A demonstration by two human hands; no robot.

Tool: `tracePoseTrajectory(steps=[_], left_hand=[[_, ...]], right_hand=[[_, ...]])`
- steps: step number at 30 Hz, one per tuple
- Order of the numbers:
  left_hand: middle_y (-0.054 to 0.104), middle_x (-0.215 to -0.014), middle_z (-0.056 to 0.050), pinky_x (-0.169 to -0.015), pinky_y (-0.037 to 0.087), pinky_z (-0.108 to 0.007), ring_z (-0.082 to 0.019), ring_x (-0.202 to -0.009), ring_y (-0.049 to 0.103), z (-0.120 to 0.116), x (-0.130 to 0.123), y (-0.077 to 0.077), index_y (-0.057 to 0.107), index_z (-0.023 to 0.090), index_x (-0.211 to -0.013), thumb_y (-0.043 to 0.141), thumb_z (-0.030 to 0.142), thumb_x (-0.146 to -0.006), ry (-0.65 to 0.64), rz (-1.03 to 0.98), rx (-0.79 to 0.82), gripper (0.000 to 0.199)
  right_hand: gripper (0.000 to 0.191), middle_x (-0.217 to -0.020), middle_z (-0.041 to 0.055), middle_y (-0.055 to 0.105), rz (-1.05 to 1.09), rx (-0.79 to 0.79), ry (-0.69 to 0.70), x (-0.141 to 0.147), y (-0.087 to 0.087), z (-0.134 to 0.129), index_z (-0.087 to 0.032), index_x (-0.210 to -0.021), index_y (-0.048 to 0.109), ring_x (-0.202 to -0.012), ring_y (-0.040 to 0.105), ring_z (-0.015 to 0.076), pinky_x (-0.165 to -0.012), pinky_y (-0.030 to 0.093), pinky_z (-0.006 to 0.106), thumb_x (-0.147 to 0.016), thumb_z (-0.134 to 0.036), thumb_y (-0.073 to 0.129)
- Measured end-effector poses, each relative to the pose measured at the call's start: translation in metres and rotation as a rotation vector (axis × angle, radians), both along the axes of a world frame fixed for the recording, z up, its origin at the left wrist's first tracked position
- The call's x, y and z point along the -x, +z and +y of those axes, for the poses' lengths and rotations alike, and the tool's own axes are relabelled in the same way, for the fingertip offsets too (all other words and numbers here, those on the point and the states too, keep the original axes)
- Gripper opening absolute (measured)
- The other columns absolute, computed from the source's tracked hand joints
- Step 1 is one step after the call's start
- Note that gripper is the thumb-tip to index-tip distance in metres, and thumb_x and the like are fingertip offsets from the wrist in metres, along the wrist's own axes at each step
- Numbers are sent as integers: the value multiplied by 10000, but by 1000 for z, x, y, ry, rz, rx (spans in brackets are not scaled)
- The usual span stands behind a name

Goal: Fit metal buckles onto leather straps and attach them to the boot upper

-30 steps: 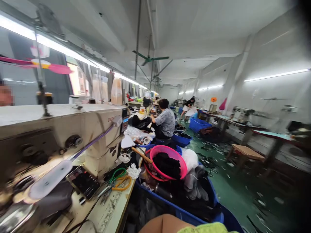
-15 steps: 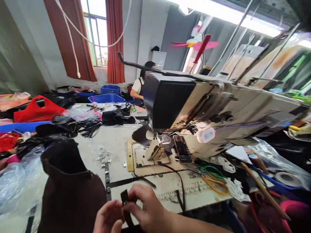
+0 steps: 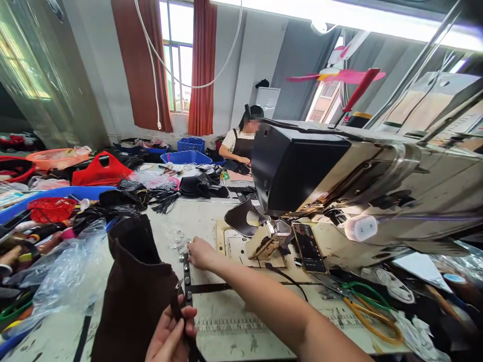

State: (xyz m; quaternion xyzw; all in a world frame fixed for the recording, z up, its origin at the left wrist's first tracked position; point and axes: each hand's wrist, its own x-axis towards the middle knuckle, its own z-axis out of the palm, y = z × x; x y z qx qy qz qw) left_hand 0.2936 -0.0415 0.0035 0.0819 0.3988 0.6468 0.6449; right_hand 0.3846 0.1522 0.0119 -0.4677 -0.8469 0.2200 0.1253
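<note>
One sewing machine (image 3: 298, 173) beside the right hand (image 3: 202, 253)

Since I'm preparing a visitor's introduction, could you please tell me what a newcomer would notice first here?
Probably the machine, looming at right over the table. Nearer, the left hand holds a dark strap beside a brown piece, while the right hand is by the shiny bits left of the machine.

PLACE: sewing workshop | MACHINE: industrial sewing machine (image 3: 302, 168) on white worktable (image 3: 219, 347), ruler marks (image 3: 230, 327) along its edge | TOOLS: scissors (image 3: 350, 297) | STOCK: loose metal bits (image 3: 176, 239), black pieces (image 3: 198, 185), blue tub (image 3: 186, 158) | LIGHT: long bright overhead tube (image 3: 377, 20) | STAFF: aproned person (image 3: 241, 146) seated beyond
</note>
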Motion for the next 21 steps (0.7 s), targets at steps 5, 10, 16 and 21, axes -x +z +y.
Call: tracePoseTrajectory(steps=[5, 10, 16, 21], left_hand=[[699, -801, -70, -621, 535, -221, -106, -656, 578, 15, 3, -3, 751, 153, -863, 956, 258, -431, 43, -86, 89, 490], [637, -772, -41, -606, 487, -195, -98, -673, 541, 19, -7, 12, 741, 127, -829, 888, 358, -595, -94, -91, 6, 360], [676, -856, -58, -688, 495, -191, -101, -736, 569, 12, -17, 17, 745, 137, -897, 846, 329, -674, -248, -40, -68, 311], [706, -810, -53, -695, 520, -212, -123, -733, 619, 3, -19, 27, 742, 146, -820, 866, 277, -643, -270, -26, -101, 253]], right_hand=[[170, -935, 125, 650, 29, 18, 44, -9, 22, -26, -80, -953, 704, -837, 616, 207, -770, 501, 317, -789, -105, 669], [318, -924, 49, 596, 390, 6, 242, -46, 48, -106, -160, -1029, 690, -807, 588, 136, -734, 508, 233, -734, -48, 652], [399, -929, 46, 549, 624, -22, 123, -71, 48, -140, -186, -1090, 672, -828, 559, 149, -753, 515, 284, -731, -18, 626], [340, -892, 40, 565, 681, 24, 214, -80, 50, -143, -189, -1072, 695, -767, 562, 138, -691, 521, 272, -741, -118, 721]])
